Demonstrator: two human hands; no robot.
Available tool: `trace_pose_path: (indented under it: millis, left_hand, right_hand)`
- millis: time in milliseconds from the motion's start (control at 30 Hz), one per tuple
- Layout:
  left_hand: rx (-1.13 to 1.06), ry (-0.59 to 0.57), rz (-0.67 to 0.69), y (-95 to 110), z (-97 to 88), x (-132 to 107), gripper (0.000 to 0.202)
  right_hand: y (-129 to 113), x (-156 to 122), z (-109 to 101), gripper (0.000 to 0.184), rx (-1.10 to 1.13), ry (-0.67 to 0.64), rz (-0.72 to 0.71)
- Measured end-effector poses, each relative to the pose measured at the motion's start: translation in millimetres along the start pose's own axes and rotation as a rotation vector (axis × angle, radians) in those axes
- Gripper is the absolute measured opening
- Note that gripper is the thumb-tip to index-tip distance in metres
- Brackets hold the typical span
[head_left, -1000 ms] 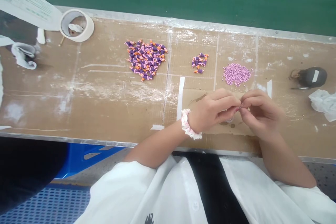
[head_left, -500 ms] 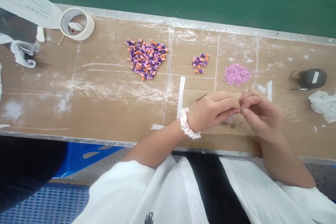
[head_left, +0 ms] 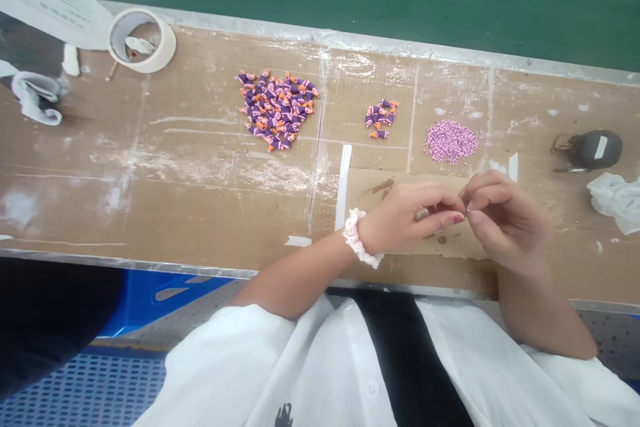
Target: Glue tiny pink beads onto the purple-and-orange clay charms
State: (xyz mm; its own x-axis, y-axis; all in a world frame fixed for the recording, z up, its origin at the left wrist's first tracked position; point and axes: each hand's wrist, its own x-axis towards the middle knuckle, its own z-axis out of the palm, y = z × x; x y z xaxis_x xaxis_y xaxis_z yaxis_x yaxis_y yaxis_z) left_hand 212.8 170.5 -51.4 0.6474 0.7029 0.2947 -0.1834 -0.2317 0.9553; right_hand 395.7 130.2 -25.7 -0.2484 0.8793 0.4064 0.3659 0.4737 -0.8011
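My left hand [head_left: 410, 213], with a frilly white-and-pink band at the wrist, pinches at its fingertips. Its tips meet those of my right hand [head_left: 510, 220], which is pinched as well. Whatever sits between the fingertips is too small to make out. Both hands hover over a brown cardboard sheet [head_left: 360, 190] with dark stains, taped down at its sides. Beyond them lies a heap of tiny pink beads [head_left: 451, 141]. To the left of the beads is a small group of purple, pink and orange figures [head_left: 381, 119], and further left a larger pile of the same figures [head_left: 278, 110].
At the far left stand a masking tape roll [head_left: 167, 47], a printed paper sheet [head_left: 55, 0] and a crumpled white cloth [head_left: 37, 97]. On the right are a black rounded object [head_left: 597, 149] with a white label and a crumpled white tissue [head_left: 617, 200].
My joined fingertips have shifted slightly to the right. My left hand has turned a little, so a gap shows between its thumb and fingers. The piles look unchanged.
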Motion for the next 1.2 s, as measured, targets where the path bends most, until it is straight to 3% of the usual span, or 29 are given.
trace_pose_path:
  millis: [100,267,633,867,1200]
  left_hand:
    - [-0.106,0.005,-0.072,0,5.0,0,0.021]
    - [-0.177,0.022,-0.062,1,7.2,1,0.017]
    - [0.115,0.027,-0.01,1,-1.6,-1,0.013]
    - [0.287,0.017,0.091,1,-2.0,-1,0.017]
    - [0.36,-0.009,0.126,-1,-3.6,0,0.019]
  right_hand:
    - [-1,0,0,0.017,-0.009,-0.006,-0.008]
    - [-3,1,2,0.016,-0.016,-0.025,-0.001]
    - [-9,4,-1,0.013,-0.024,-0.172,0.123]
    - [-7,2,-1,0.015,-0.009,-0.183,0.124]
    - [-6,2,-5,0.014,-0.03,-0.23,0.125]
